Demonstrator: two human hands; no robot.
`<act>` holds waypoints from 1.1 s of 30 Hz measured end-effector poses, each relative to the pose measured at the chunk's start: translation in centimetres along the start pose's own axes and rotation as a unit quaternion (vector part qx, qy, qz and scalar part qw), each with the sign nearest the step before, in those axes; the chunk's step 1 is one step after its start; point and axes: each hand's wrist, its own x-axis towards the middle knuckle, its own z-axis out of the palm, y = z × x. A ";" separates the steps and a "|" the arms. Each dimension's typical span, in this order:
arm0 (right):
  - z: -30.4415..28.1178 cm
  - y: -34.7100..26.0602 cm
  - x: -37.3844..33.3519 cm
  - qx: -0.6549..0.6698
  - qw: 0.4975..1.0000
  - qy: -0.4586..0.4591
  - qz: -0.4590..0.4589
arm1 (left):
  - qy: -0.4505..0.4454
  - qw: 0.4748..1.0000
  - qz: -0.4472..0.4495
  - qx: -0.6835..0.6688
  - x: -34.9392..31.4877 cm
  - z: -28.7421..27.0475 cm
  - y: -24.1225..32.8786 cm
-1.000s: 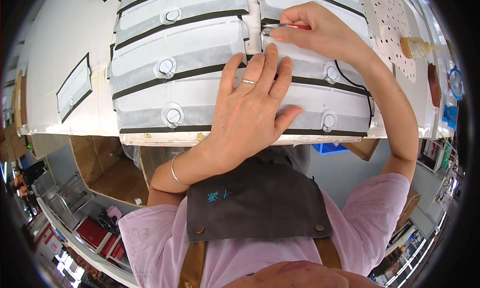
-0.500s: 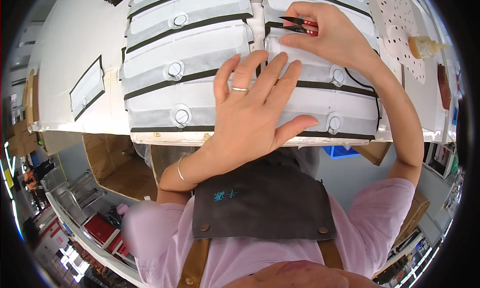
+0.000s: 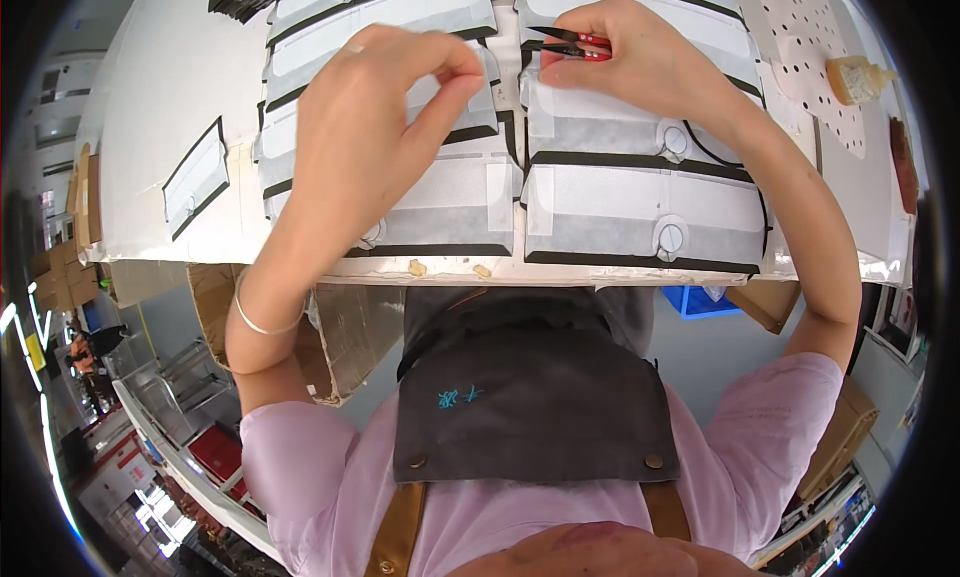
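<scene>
My right hand (image 3: 650,72) grips thread snips (image 3: 570,45) with black blades and red handles, the blades pointing left over the right column of panels. My left hand (image 3: 365,117) is pinched, thumb against fingers, above the left column; what sits between the fingertips is hidden or too small to make out. Under both hands lie overlapping white-and-grey panels with black edging, each with a round button on a clear disc. A near panel of the right column (image 3: 600,197) and one of the left column (image 3: 440,192) show plainly. A black cord (image 3: 705,149) runs beside my right forearm.
One smaller panel (image 3: 196,182) lies apart on the left of the white table. A perforated white board (image 3: 800,62) and a bottle of yellowish liquid (image 3: 855,81) are at the right. Below the table edge stand a cardboard box (image 3: 350,337) and a blue bin (image 3: 690,301).
My left hand has lifted off the panels' inner edges, moved left and away from me, and gone from spread fingers to a pinch. My right hand with the snips has shifted slightly left.
</scene>
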 end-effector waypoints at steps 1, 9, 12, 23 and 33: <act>-0.1 -0.3 0.1 -0.003 1.000 -0.009 0.016 | -0.014 1.000 0.001 -0.006 0.8 0.6 0.1; 0.0 0.0 0.6 -0.029 0.999 -0.008 0.044 | -0.135 0.989 -0.065 -0.005 2.9 3.1 -0.7; -1.7 -0.8 0.8 -0.045 0.995 -0.062 0.067 | -0.099 0.994 -0.008 -0.038 3.1 3.3 -2.5; -0.6 1.3 -2.8 -0.262 0.946 0.055 -0.182 | -0.201 0.954 0.202 -0.092 6.5 4.3 -4.9; 0.4 1.7 -3.2 -0.337 0.913 0.032 -0.229 | -0.239 0.943 0.221 -0.077 7.1 4.3 -5.1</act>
